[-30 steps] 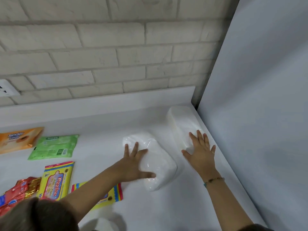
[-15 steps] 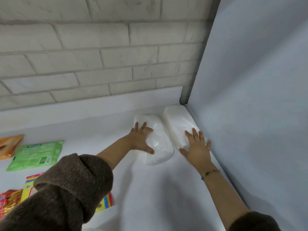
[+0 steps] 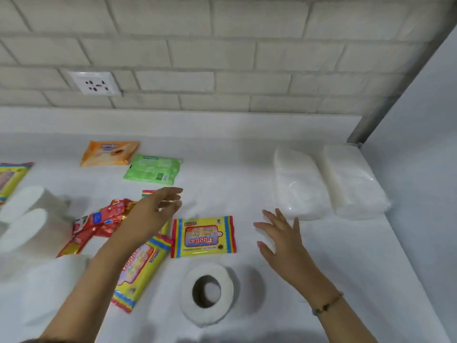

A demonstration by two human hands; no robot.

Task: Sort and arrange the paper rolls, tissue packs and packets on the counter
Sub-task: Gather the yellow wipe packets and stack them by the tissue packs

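Observation:
Two white tissue packs point(image 3: 300, 184) point(image 3: 352, 180) lie side by side in the back right corner of the white counter point(image 3: 346, 256). My right hand point(image 3: 282, 237) hovers open just in front of them, holding nothing. My left hand point(image 3: 153, 214) is open above the red foil packets point(image 3: 99, 221) and a yellow Giggles packet point(image 3: 138, 268). Another yellow Giggles packet point(image 3: 204, 236) lies flat between my hands. A paper roll point(image 3: 207, 293) stands upright near the front. Orange point(image 3: 110, 153) and green point(image 3: 153, 169) packs lie further back.
More white paper rolls point(image 3: 29, 219) sit at the left, blurred, with another yellow packet point(image 3: 10, 179) at the left edge. A grey panel point(image 3: 420, 144) walls the right side. A brick wall with a socket point(image 3: 95, 83) runs along the back.
Both hands have let go of the two white tissue packs and drawn back. The view swung left, bringing the packets and paper rolls into sight.

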